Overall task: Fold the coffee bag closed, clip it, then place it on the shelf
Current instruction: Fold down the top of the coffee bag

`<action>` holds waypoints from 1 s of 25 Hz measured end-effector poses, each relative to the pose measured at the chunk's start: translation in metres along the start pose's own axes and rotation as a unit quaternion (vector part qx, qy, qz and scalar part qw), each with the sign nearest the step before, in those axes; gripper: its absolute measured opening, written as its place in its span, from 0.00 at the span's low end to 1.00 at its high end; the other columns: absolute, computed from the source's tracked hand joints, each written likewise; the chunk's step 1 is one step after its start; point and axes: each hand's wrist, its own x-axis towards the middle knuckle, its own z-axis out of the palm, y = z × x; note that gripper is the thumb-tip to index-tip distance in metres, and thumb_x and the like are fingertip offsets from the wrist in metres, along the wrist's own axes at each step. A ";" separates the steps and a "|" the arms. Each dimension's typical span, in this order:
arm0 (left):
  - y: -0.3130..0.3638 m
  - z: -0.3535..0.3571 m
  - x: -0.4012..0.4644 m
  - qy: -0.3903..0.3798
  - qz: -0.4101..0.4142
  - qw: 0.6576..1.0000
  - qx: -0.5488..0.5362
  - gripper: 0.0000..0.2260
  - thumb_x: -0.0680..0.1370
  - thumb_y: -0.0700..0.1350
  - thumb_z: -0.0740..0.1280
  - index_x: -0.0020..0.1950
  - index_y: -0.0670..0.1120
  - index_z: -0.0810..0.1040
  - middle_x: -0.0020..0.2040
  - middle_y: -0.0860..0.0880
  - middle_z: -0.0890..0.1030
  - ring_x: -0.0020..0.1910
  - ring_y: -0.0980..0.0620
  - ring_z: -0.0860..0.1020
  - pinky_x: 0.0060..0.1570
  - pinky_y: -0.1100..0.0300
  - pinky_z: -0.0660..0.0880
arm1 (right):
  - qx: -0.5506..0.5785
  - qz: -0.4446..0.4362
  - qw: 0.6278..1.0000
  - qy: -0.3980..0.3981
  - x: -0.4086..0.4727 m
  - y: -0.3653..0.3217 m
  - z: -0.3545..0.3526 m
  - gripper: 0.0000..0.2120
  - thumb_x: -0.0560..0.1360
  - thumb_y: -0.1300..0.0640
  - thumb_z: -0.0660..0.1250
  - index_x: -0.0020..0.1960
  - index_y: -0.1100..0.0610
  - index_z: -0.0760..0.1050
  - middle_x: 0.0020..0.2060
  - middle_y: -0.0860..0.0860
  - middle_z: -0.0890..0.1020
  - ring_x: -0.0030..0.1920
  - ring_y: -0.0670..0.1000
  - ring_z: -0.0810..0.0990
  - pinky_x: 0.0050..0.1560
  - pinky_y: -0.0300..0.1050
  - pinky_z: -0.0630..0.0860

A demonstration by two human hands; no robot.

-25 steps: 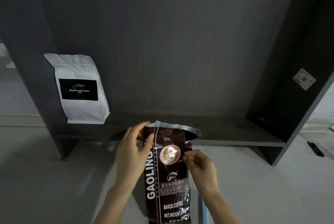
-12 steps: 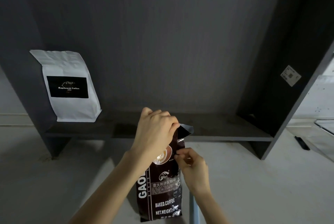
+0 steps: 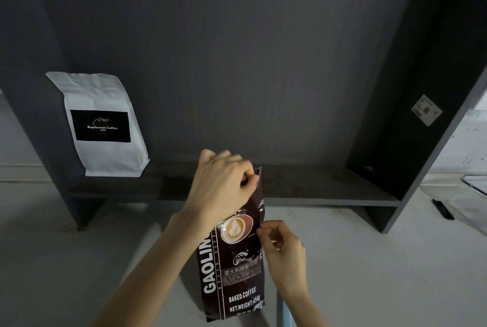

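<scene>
A dark brown coffee bag [image 3: 234,268] with white lettering stands upright on the pale counter in front of me. My left hand [image 3: 221,184] covers its top and pinches the top edge, which sticks up narrow beside my fingers. My right hand [image 3: 282,245] grips the bag's right edge at about mid-height, next to the round cup picture. Behind the bag runs the dark shelf board [image 3: 316,187] of a grey open unit. No clip is visible.
A white coffee bag [image 3: 105,126] with a black label stands at the shelf's left end. The unit's right side panel [image 3: 427,115] carries a small sticker. A dark slim object [image 3: 442,209] lies on the counter at far right.
My left hand moved from the bag's left side up over its top. The wide-open silver mouth has been pressed together into a narrow upright flap. My right hand stays on the right edge.
</scene>
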 end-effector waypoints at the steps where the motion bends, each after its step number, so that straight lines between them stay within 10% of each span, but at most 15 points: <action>1: 0.000 -0.002 0.000 -0.010 0.026 1.000 -0.007 0.11 0.75 0.52 0.61 0.44 0.47 0.78 0.43 0.50 0.82 0.47 0.51 0.74 0.46 0.59 0.53 | 0.004 0.004 1.000 0.001 -0.001 0.001 -0.001 0.12 0.71 0.63 0.67 0.37 0.46 0.73 0.32 0.46 0.81 0.35 0.37 0.78 0.31 0.26 0.71; 10: -0.039 -0.009 -0.038 0.058 -0.070 0.982 -0.163 0.19 0.69 0.58 0.59 0.54 0.51 0.77 0.50 0.53 0.78 0.52 0.54 0.74 0.54 0.52 0.70 | 0.013 0.005 1.000 -0.007 -0.001 0.008 -0.001 0.07 0.72 0.63 0.65 0.45 0.52 0.78 0.38 0.51 0.83 0.39 0.36 0.79 0.33 0.26 0.73; 14: -0.046 0.005 -0.069 0.016 -0.190 0.926 -0.326 0.23 0.63 0.63 0.62 0.57 0.61 0.68 0.54 0.63 0.74 0.55 0.68 0.72 0.58 0.69 0.67 | 0.019 0.002 1.000 -0.010 0.000 0.008 -0.002 0.11 0.72 0.63 0.65 0.41 0.46 0.75 0.36 0.48 0.82 0.37 0.35 0.79 0.33 0.25 0.73; 17: -0.048 0.025 -0.091 -0.037 -0.263 0.879 -0.396 0.24 0.61 0.64 0.63 0.56 0.62 0.69 0.55 0.59 0.78 0.55 0.62 0.75 0.61 0.58 0.71 | 0.023 0.004 1.000 -0.010 0.000 0.009 -0.003 0.09 0.72 0.62 0.66 0.42 0.48 0.77 0.38 0.50 0.83 0.38 0.37 0.80 0.34 0.25 0.73; 25: -0.043 0.038 -0.105 -0.056 -0.272 0.831 -0.482 0.14 0.62 0.60 0.67 0.46 0.59 0.77 0.44 0.70 0.82 0.49 0.66 0.79 0.47 0.74 0.73 | 0.050 0.023 0.998 -0.022 0.002 0.014 -0.010 0.08 0.71 0.62 0.66 0.40 0.50 0.78 0.37 0.50 0.83 0.38 0.46 0.81 0.36 0.29 0.75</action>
